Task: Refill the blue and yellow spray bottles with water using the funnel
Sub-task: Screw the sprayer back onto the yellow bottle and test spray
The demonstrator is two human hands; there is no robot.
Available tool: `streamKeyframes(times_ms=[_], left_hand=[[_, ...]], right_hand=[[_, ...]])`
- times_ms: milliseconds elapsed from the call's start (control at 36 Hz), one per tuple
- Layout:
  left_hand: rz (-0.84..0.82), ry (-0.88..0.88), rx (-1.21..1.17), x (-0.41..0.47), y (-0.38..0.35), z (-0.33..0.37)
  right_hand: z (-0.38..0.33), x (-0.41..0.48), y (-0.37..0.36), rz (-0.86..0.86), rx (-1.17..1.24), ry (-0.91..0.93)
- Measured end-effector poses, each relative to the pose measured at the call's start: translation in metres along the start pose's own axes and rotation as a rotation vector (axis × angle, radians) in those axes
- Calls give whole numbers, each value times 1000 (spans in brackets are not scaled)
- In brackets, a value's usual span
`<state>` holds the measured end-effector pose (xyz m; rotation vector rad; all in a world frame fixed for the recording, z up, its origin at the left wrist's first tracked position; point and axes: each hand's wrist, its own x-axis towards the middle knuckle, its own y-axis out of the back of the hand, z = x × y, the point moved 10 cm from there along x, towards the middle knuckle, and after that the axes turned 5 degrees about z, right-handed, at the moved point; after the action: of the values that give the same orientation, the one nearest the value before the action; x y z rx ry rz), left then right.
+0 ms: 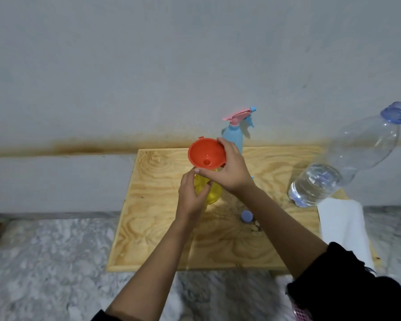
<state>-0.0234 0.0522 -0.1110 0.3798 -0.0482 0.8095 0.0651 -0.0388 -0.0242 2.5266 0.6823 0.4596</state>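
The yellow spray bottle (212, 193) stands on the wooden board (158, 228) with no spray head on it. My left hand (191, 195) grips its body from the left. An orange funnel (206, 154) sits over the bottle's neck, and my right hand (229, 169) holds its rim and underside. Behind it stands the blue spray bottle (234, 135), upright, with its pink and blue trigger head on. A large clear water bottle (343, 167), uncapped and about a quarter full, stands at the board's right side. Its blue cap (247, 216) lies on the board.
A white cloth (343, 230) lies at the board's right edge. The board rests on a grey marble counter (56, 262) against a grey wall. A small blue part (252, 177) peeks out behind my right wrist.
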Motion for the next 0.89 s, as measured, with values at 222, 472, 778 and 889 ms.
streamKeyframes(times_ms=[222,472,778,889], left_hand=[[-7,1,-40,2,3,-2],[-41,23,-58,2,0,-7],[-74,46,-64,3,-1,-11],[-84,39,-76,4,-1,-11]], right_hand=[[-3,2,4,13,6,-43],[-6,-1,9,20,16,-61],[-4,-4,13,51,68,-72],[-5,-3,17,75,103,-81]])
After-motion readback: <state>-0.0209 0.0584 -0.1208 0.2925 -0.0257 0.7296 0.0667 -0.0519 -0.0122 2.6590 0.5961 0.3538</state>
